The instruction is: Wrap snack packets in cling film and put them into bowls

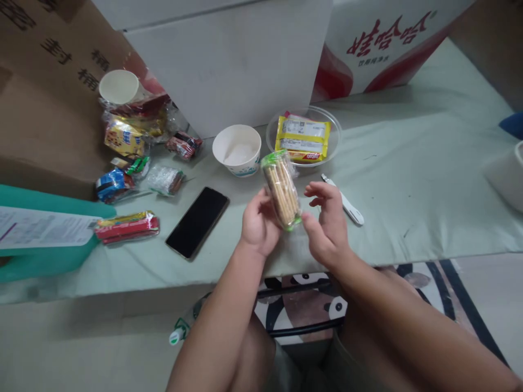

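Note:
My left hand (262, 224) is closed around a clear-wrapped pack of biscuits (283, 189) with green ends, tilted above the table's front part. To its right, my right hand (329, 223) is apart from the pack, thumb and fingers spread and curved, holding nothing. Beyond the pack sit a white paper bowl (237, 149) and a clear plastic bowl (337, 128) with yellow snack packets (303, 136) in it. A white utility knife (345, 202) lies just past my right hand. A black phone (198, 222) rests left of my left hand.
Several wrapped snacks (125, 136), a paper cup (119, 87) and a red packet (128, 227) are at the left, near a teal container (49, 269). White boxes (229, 65) and a brown carton (44, 114) stand at the back. A white vessel (509, 174) is at the right edge.

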Demonstrator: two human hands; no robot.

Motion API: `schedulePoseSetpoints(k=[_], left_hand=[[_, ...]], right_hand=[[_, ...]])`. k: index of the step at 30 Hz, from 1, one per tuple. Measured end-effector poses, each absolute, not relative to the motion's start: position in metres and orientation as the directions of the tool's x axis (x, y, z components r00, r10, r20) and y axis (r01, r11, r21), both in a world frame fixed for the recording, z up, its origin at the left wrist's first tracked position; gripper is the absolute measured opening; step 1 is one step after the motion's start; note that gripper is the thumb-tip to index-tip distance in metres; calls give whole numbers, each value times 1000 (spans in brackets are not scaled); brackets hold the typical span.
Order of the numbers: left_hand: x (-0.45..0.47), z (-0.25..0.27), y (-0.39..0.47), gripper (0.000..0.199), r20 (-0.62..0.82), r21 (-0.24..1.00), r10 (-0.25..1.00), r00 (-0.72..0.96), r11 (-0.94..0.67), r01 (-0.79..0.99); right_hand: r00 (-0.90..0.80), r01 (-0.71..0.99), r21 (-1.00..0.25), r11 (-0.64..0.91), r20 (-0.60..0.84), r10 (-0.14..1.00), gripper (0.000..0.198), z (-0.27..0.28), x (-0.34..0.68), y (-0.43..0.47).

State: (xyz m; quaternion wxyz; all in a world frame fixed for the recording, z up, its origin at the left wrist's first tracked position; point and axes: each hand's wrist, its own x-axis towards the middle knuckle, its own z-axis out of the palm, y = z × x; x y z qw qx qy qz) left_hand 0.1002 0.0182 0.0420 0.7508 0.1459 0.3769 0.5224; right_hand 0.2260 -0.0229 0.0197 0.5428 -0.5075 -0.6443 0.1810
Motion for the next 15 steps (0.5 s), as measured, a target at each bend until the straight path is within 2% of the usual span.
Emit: schedulePoseSetpoints(k=[2, 4, 6, 8, 10, 12, 15], left_hand=[[97, 44, 16, 28, -454, 519, 838, 303, 525, -675], [94, 47, 13, 46, -427, 461, 816, 390, 567, -683], [90, 48, 11, 58, -363, 446, 825, 433, 562, -696], [86, 49, 10, 62, -326, 457, 841, 433, 541, -706], [84, 49, 11, 62, -330, 477, 855, 400, 517, -711], [83, 48, 13, 58, -338, 514, 876, 345, 478, -712], [83, 45, 16, 53, -333, 618, 912, 241, 404, -675]], right_hand=[[166, 443, -832, 334, 442, 881, 37, 19, 226, -21], [189, 475, -829, 296, 425, 885, 32, 21, 231, -16], [183, 573, -776, 263, 434, 882, 26, 23, 243, -10], [187, 706, -689, 164, 404, 895, 22, 24, 261, -2], [230, 814, -580, -27, 280, 932, 26, 24, 282, 4], [272, 875, -436, -211, 83, 959, 31, 23, 301, 9], [264, 920, -261, -291, -135, 955, 27, 25, 315, 8]])
